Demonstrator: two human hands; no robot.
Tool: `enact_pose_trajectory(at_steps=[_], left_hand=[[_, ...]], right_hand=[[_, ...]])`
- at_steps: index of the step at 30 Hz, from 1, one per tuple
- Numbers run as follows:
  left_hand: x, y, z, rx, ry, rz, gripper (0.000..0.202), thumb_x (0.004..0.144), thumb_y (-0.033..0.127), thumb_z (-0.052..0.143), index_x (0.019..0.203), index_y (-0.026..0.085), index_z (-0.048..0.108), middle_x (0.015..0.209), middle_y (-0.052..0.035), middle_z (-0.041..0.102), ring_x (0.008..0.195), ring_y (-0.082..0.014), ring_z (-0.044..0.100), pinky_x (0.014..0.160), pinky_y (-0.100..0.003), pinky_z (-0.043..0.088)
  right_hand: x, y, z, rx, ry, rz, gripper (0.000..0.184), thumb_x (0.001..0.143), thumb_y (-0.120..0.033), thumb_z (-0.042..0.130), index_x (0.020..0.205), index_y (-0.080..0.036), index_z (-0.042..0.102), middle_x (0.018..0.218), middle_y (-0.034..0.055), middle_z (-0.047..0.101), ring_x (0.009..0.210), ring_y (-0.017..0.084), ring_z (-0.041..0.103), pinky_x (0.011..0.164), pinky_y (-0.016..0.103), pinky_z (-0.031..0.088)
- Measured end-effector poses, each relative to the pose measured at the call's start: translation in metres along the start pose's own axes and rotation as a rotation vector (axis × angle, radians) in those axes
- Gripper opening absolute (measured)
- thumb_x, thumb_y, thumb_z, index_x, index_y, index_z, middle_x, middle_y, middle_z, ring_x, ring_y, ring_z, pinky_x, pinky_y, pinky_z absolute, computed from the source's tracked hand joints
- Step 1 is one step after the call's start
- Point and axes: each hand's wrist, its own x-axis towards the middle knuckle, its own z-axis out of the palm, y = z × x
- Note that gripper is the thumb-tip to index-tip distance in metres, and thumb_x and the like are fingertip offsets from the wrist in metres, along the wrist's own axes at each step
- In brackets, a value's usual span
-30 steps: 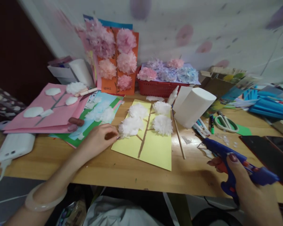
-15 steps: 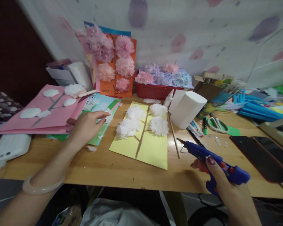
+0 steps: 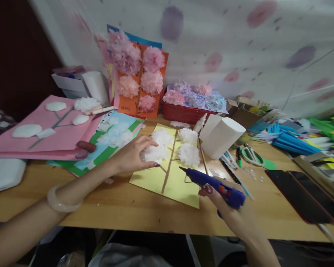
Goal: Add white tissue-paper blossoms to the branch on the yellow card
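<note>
A yellow card (image 3: pixel 178 183) with a brown painted branch lies in the middle of the wooden table (image 3: pixel 144 209). Three white tissue flowers sit on its upper half. My left hand (image 3: pixel 133 155) lies over the lower left white flower (image 3: pixel 155 152), fingers curled around it. A pale bangle is on that wrist. My right hand (image 3: pixel 233 215) grips a blue glue gun (image 3: pixel 211 183). Its nozzle points left and hovers over the card near the right white flower (image 3: pixel 189 154).
Pink cards (image 3: pixel 44 128) with white flowers lie at the left, over a blue-green card. A white foam cylinder (image 3: pixel 222 135), a red basket (image 3: pixel 187 111) of pastel flowers, markers, scissors (image 3: pixel 250 154) and a dark phone (image 3: pixel 297 194) lie around. An orange flower card (image 3: pixel 144 85) leans on the wall.
My left hand went from the blue-green card back onto the lower left white flower. My right hand carried the glue gun leftward, over the yellow card.
</note>
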Motion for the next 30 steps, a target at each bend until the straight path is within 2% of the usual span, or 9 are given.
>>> enact_pose_trajectory(at_steps=[2,5,11,16,21,25,30], left_hand=[[-0.003,-0.005,0.012,-0.017,-0.011,0.000,0.049,0.077,0.048,0.073,0.118,0.022,0.067,0.126,-0.0111,0.060,0.120,-0.0288,0.058,0.108,-0.048,0.045],[-0.007,-0.013,0.019,-0.089,0.009,-0.027,0.030,0.083,0.038,0.066,0.108,0.022,0.071,0.122,-0.0092,0.060,0.115,-0.0263,0.060,0.106,-0.047,0.046],[-0.008,-0.020,0.018,-0.250,0.038,-0.082,0.020,0.086,0.035,0.064,0.097,0.021,0.074,0.114,-0.0067,0.062,0.084,-0.0155,0.064,0.081,-0.033,0.054],[-0.009,-0.024,0.019,-0.271,0.085,-0.047,0.017,0.087,0.031,0.062,0.091,0.020,0.074,0.108,-0.0059,0.067,0.097,-0.0179,0.065,0.085,-0.031,0.051],[-0.009,-0.027,0.019,-0.296,0.079,-0.062,0.016,0.085,0.029,0.062,0.090,0.020,0.074,0.108,-0.0056,0.070,0.096,-0.0184,0.067,0.084,-0.032,0.051],[-0.009,-0.025,0.018,-0.290,0.091,-0.063,0.018,0.086,0.030,0.060,0.090,0.020,0.074,0.106,-0.0060,0.070,0.094,-0.0178,0.066,0.084,-0.032,0.051],[-0.011,-0.022,0.019,-0.273,0.101,-0.063,0.018,0.086,0.032,0.060,0.092,0.020,0.072,0.106,-0.0058,0.069,0.094,-0.0184,0.066,0.084,-0.033,0.052]], right_hand=[[0.008,-0.005,0.005,-0.063,-0.074,-0.067,0.045,0.088,-0.060,0.056,0.069,-0.020,0.065,0.058,0.0008,0.057,0.052,0.015,0.049,0.049,0.028,0.035],[0.019,-0.015,0.015,-0.123,-0.125,-0.131,0.043,0.090,-0.056,0.057,0.065,-0.020,0.058,0.055,-0.0015,0.050,0.052,0.014,0.046,0.050,0.027,0.033],[0.037,-0.028,0.040,-0.143,-0.183,-0.164,0.044,0.090,-0.053,0.058,0.061,-0.021,0.050,0.058,-0.0013,0.049,0.055,0.013,0.045,0.053,0.027,0.031],[0.042,-0.027,0.054,-0.159,-0.188,-0.174,0.044,0.088,-0.051,0.060,0.059,-0.021,0.048,0.057,-0.0011,0.047,0.055,0.014,0.045,0.055,0.028,0.031],[0.042,-0.022,0.060,-0.204,-0.186,-0.169,0.046,0.088,-0.055,0.059,0.059,-0.021,0.050,0.058,-0.0005,0.047,0.055,0.014,0.045,0.055,0.028,0.031],[0.042,-0.021,0.061,-0.220,-0.201,-0.151,0.047,0.088,-0.059,0.056,0.060,-0.021,0.051,0.058,-0.0004,0.047,0.052,0.014,0.043,0.052,0.028,0.031],[0.036,-0.021,0.055,-0.194,-0.152,-0.215,0.044,0.089,-0.051,0.059,0.059,-0.021,0.050,0.059,-0.0007,0.047,0.055,0.015,0.049,0.053,0.027,0.034]])
